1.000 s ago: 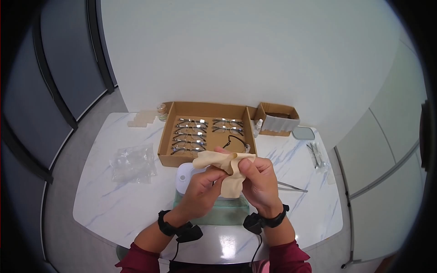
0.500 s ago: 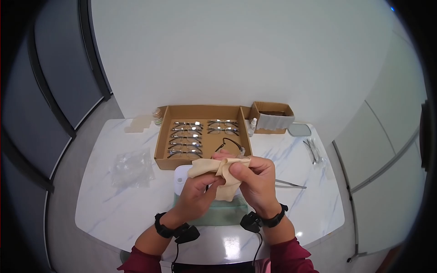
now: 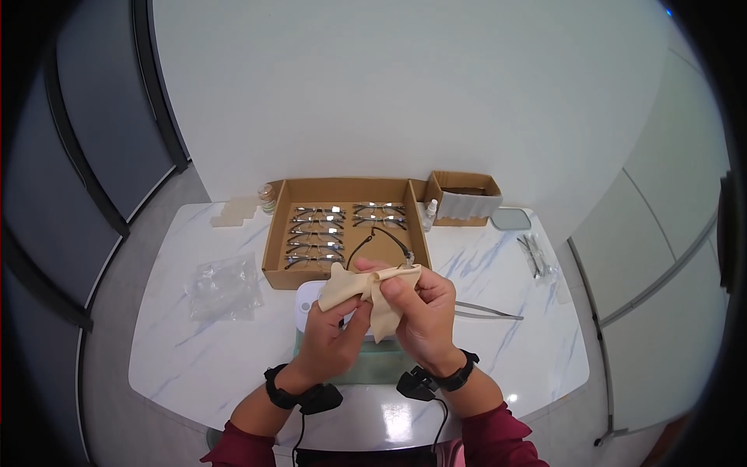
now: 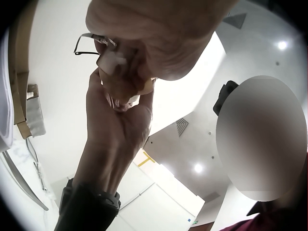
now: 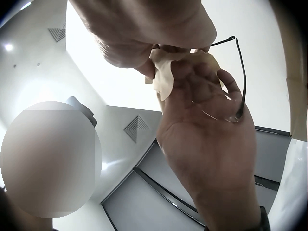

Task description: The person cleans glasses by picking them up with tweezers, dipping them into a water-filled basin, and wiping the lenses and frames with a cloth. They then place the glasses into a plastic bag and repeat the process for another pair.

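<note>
Shifted slightly leftward: right hand (image 3: 426,317), pinching soft beige cloth (image 3: 343,287) against black-templed eyeglasses (image 3: 394,237) held by left hand (image 3: 330,341).

Spectacles (image 3: 316,235) were laid in two columns in the box (image 3: 296,278), flanked by a jar (image 3: 267,198) left and a bottle (image 3: 430,215) right.
</note>
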A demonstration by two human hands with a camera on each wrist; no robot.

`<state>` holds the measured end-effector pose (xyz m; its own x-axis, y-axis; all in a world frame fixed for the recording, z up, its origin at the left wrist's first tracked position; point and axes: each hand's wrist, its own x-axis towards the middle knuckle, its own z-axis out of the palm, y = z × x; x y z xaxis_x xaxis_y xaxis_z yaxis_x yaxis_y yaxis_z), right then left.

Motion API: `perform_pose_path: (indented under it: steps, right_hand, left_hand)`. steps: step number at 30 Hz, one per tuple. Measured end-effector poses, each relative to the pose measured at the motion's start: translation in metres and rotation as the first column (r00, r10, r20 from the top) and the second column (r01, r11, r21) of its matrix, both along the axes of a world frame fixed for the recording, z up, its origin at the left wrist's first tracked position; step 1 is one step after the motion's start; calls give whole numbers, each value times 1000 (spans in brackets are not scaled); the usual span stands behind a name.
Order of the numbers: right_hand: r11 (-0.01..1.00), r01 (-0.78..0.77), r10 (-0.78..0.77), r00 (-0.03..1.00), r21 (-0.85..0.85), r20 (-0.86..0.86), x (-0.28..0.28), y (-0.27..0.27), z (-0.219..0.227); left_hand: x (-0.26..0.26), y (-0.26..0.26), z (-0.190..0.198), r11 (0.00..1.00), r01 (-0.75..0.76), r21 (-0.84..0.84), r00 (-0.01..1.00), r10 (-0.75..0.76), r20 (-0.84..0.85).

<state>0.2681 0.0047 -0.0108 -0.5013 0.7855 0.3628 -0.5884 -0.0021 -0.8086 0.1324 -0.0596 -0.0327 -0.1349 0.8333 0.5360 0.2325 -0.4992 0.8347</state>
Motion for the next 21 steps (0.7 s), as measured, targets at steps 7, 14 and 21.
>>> perform_pose_path:
  steps: [7, 14, 21]
  right_hand:
    - [993, 54, -56, 998, 103, 16, -5, -1, -4]
    - [996, 4, -13, 993, -85, -113, 12, 8, 7]
    - [998, -33, 27, 995, -61, -97, -1, 0, -8]
  left_hand:
    - [0, 1, 2, 1000, 9, 4, 992, -9, 127]
    - [-5, 1, 7, 989, 106, -103, 991, -114, -73]
    - [0, -1, 3, 998, -3, 57, 1000, 4, -13]
